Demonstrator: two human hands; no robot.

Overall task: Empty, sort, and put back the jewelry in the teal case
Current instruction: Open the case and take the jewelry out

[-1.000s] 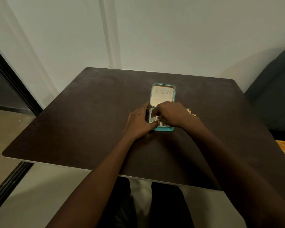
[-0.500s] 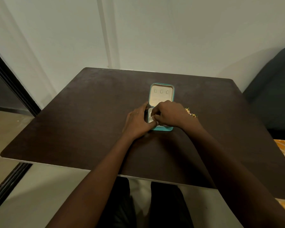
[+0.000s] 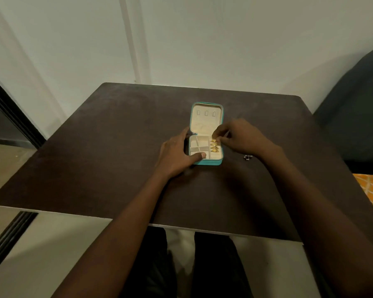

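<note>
Right fingertips (image 3: pixel 217 136) pinched together over the topmost of four gold rings (image 3: pixel 214 145), which sit in a column down the right-hand slot of the case tray; whether that top ring is actually gripped or only touched, cannot tell. Right hand (image 3: pixel 243 136) arched above the case's right edge, wrist and forearm trailing back across the table toward the lower right.

Left thumb (image 3: pixel 199 155) pressed flat on the near left corner of the tray, remaining fingers curled along the left wall near the hinge, clasping the case and holding it steady. Left hand (image 3: pixel 177 153) resting on the tabletop beside it.

Teal jewelry case (image 3: pixel 207 161) lying open near the middle of the dark brown table (image 3: pixel 95 158), lid (image 3: pixel 206 120) laid flat toward the far side, cream lining and three small loops visible inside. Cream dividers in the left part of the tray, compartments there apparently bare of jewelry.

Small dark, shiny piece of jewelry (image 3: pixel 247 157) on the table just right of the case, close by the right wrist; its kind too small to tell.

Pale wall beyond the table.
</note>
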